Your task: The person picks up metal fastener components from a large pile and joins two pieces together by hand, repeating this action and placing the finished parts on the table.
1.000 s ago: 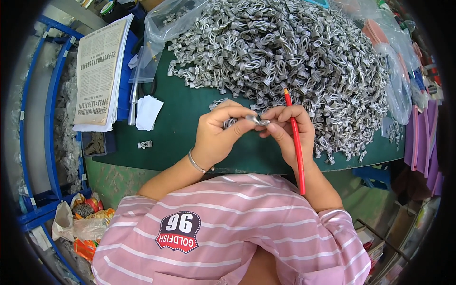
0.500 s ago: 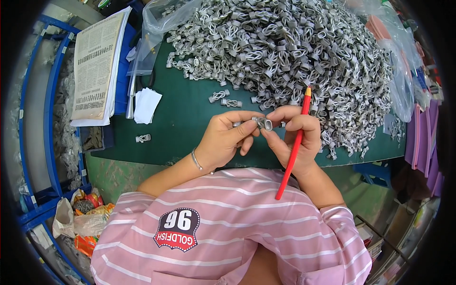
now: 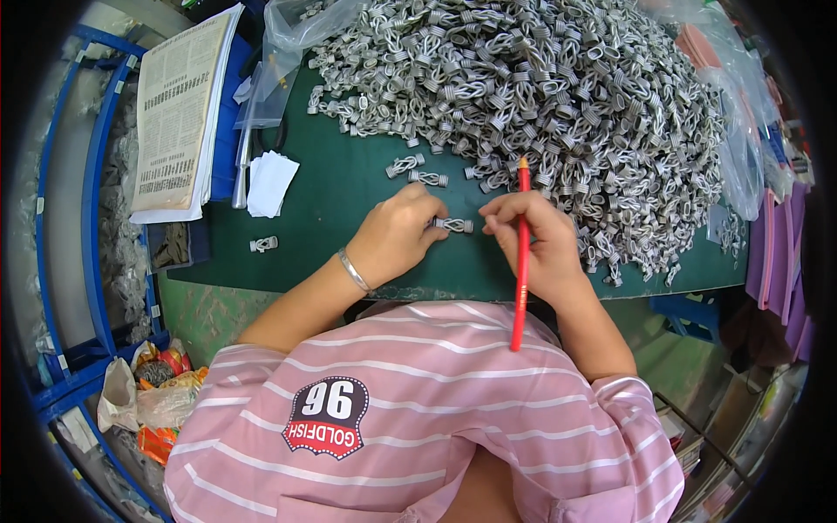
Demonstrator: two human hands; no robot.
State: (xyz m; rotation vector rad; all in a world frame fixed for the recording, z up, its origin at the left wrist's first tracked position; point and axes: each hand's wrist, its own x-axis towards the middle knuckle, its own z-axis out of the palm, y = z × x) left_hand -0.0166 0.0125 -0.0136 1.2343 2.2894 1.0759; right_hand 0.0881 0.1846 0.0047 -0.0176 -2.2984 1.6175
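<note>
My left hand [image 3: 397, 231] is closed, its fingertips at one end of a small grey metal fitting [image 3: 456, 225] with twisted strands and a ringed collar. The fitting sticks out to the right, low over the green table. My right hand [image 3: 542, 240] has a red pencil [image 3: 522, 270] tucked between its fingers, yellowish tip pointing away from me. Its thumb and forefinger are near each other, a little right of the fitting and apart from it. Just beyond my left hand lie two loose fittings, one tilted [image 3: 404, 166] and one level [image 3: 429, 179].
A big heap of like fittings [image 3: 540, 96] covers the far and right table. One lone fitting [image 3: 263, 245] lies at left, near white paper slips [image 3: 272, 185]. A printed paper stack [image 3: 179, 122] stands far left beside a blue rack [image 3: 96, 192]. Clear plastic bags [image 3: 737, 131] edge the heap.
My hands have parted. The right hand has let go of the fitting and drawn slightly right, and the pencil has swung more upright. The fitting is now lower, at my left fingertips.
</note>
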